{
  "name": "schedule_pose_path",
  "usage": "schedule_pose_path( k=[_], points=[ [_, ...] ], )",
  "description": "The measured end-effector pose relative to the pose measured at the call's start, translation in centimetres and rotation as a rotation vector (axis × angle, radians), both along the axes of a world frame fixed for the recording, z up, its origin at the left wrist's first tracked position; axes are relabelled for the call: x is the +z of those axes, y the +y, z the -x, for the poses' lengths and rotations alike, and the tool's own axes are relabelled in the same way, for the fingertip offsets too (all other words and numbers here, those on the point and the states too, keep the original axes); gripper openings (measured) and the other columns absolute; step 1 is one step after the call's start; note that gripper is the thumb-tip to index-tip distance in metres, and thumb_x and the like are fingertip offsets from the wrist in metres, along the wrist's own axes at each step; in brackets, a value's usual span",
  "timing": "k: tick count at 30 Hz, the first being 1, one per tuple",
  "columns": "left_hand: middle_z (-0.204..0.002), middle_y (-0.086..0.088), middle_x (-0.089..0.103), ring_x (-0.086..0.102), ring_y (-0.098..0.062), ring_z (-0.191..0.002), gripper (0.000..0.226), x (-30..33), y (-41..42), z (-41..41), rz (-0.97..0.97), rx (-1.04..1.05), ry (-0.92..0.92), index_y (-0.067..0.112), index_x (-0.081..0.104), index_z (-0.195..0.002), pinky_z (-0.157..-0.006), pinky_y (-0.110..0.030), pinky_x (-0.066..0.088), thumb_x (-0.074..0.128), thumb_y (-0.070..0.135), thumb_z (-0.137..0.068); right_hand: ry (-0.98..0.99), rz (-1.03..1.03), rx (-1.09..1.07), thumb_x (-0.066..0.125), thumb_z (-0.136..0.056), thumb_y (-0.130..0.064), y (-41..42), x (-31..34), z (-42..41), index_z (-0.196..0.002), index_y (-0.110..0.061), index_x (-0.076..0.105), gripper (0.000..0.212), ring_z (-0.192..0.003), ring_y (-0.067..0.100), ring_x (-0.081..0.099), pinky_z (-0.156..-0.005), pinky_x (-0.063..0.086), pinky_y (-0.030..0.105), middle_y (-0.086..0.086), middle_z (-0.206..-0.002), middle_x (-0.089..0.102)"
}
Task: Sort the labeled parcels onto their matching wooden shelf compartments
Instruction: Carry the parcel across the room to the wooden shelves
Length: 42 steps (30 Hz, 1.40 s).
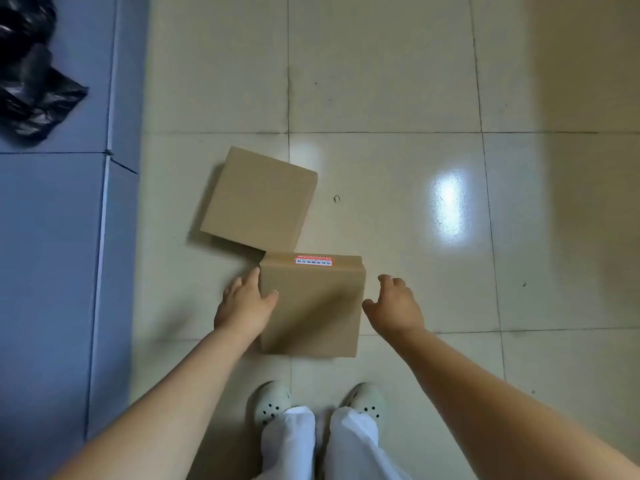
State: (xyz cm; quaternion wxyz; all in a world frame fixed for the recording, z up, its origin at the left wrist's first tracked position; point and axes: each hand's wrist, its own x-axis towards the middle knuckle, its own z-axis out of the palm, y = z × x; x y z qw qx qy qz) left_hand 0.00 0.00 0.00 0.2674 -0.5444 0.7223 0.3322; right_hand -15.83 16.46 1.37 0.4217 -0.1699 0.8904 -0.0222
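Note:
Two flat brown cardboard parcels lie on the tiled floor in front of my feet. The near parcel (315, 313) carries a red and white label (313, 260) on its far edge. My left hand (244, 304) rests against its left side, thumb on top and fingers along the edge. My right hand (394, 304) hovers just off its right side, fingers spread and holding nothing. The far parcel (259, 199) lies tilted, with no label showing, and its near corner touches the near parcel. No shelf is in view.
A blue mat or panel (52, 254) covers the floor on the left, with a crumpled black plastic bag (27, 71) on its far end. A small dark scrap (336, 199) lies on the beige tiles (415, 81). My white shoes (273, 401) stand just behind the near parcel.

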Motion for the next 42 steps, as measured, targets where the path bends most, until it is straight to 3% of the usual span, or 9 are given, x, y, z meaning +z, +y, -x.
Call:
schedule_pose_path(
  k=[10, 13, 16, 18, 22, 25, 29, 36, 42],
  points=[
    [-0.138, -0.011, 0.048, 0.05, -0.032, -0.12, 0.076, -10.1, -0.2, -0.6, -0.198, 0.319, 0.014, 0.012, 0.032, -0.136, -0.099, -0.041, 0.042, 0.061, 0.042, -0.072, -0.186, 0.029, -0.281, 0.051, -0.087, -0.025, -0.1, -9.6, 0.3, -0.14, -0.007, 0.029, 0.06, -0.123, 0.033, 0.049, -0.091, 0.041, 0.037, 0.015, -0.14, 0.044],
    [-0.118, -0.007, 0.061, 0.059, -0.03, -0.103, 0.054, -10.9, 0.0, -0.8, -0.262, 0.423, 0.09, 0.022, 0.043, -0.11, -0.094, -0.045, 0.047, 0.062, 0.041, -0.063, -0.311, 0.201, -0.537, 0.052, -0.085, -0.017, -0.4, -10.1, 0.0, -0.14, -0.013, 0.034, 0.058, -0.115, 0.028, 0.053, -0.093, 0.044, 0.035, 0.01, -0.13, 0.054],
    [-0.112, -0.006, 0.063, 0.06, -0.03, -0.099, 0.051, -10.3, 0.2, -0.8, -0.288, 0.468, 0.108, 0.027, 0.041, -0.101, -0.093, -0.045, 0.048, 0.062, 0.042, -0.057, -0.424, 0.3, -0.72, 0.053, -0.085, -0.013, -0.6, -9.5, -0.1, -0.131, -0.016, 0.043, 0.047, -0.098, 0.021, 0.055, -0.079, 0.046, 0.028, -0.001, -0.106, 0.057],
    [-0.111, -0.005, 0.063, 0.06, -0.03, -0.099, 0.051, -9.2, 0.4, -0.6, -0.295, 0.471, 0.108, 0.027, 0.039, -0.1, -0.092, -0.044, 0.048, 0.063, 0.041, -0.057, -0.461, 0.322, -0.769, 0.054, -0.086, -0.013, -0.5, -8.6, 0.0, -0.13, -0.016, 0.044, 0.045, -0.096, 0.02, 0.055, -0.072, 0.044, 0.027, 0.002, -0.108, 0.057],
    [-0.111, -0.002, 0.059, 0.059, -0.028, -0.102, 0.041, -5.7, 1.2, 0.1, -0.287, 0.478, 0.153, 0.029, 0.034, -0.103, -0.09, -0.035, 0.046, 0.065, 0.027, -0.077, -0.444, 0.385, -0.816, 0.055, -0.086, -0.012, 0.2, -5.6, 0.2, -0.128, -0.017, 0.043, 0.044, -0.099, 0.021, 0.054, -0.077, 0.043, 0.029, 0.003, -0.11, 0.056],
    [-0.116, -0.005, 0.06, 0.058, -0.029, -0.102, 0.044, -2.0, 1.5, 0.8, -0.283, 0.492, 0.205, 0.029, 0.035, -0.106, -0.093, -0.039, 0.046, 0.064, 0.031, -0.074, -0.413, 0.446, -0.829, 0.055, -0.087, -0.01, 0.6, -1.9, 0.6, -0.123, -0.021, 0.043, 0.04, -0.096, 0.02, 0.055, -0.083, 0.042, 0.032, -0.003, -0.102, 0.056],
    [-0.128, -0.005, 0.056, 0.054, -0.03, -0.112, 0.07, 4.4, 1.3, 2.2, -0.281, 0.507, 0.276, 0.021, 0.034, -0.13, -0.099, -0.042, 0.043, 0.061, 0.039, -0.068, -0.368, 0.515, -0.836, 0.055, -0.087, -0.011, 0.5, 4.3, 1.5, -0.123, -0.021, 0.044, 0.039, -0.094, 0.019, 0.056, -0.078, 0.043, 0.031, -0.002, -0.104, 0.057],
    [-0.115, 0.006, 0.056, 0.055, -0.022, -0.107, 0.07, 19.4, 0.4, 4.9, -0.25, 0.551, 0.46, 0.03, 0.033, -0.134, -0.095, -0.035, 0.044, 0.065, 0.036, -0.072, -0.294, 0.626, -0.844, 0.054, -0.086, -0.015, 0.0, 18.9, 3.7, -0.126, -0.02, 0.045, 0.042, -0.103, 0.025, 0.055, -0.079, 0.043, 0.034, 0.005, -0.115, 0.058],
    [-0.138, -0.001, 0.047, 0.048, -0.025, -0.121, 0.084, 33.2, -0.6, 6.6, -0.222, 0.58, 0.634, 0.026, 0.026, -0.142, -0.092, -0.035, 0.04, 0.061, 0.053, -0.071, -0.212, 0.731, -0.845, 0.055, -0.082, -0.025, -0.6, 32.9, 5.5, -0.117, -0.016, 0.049, 0.037, -0.09, 0.02, 0.057, -0.071, 0.046, 0.03, 0.006, -0.106, 0.06]
  ],
)
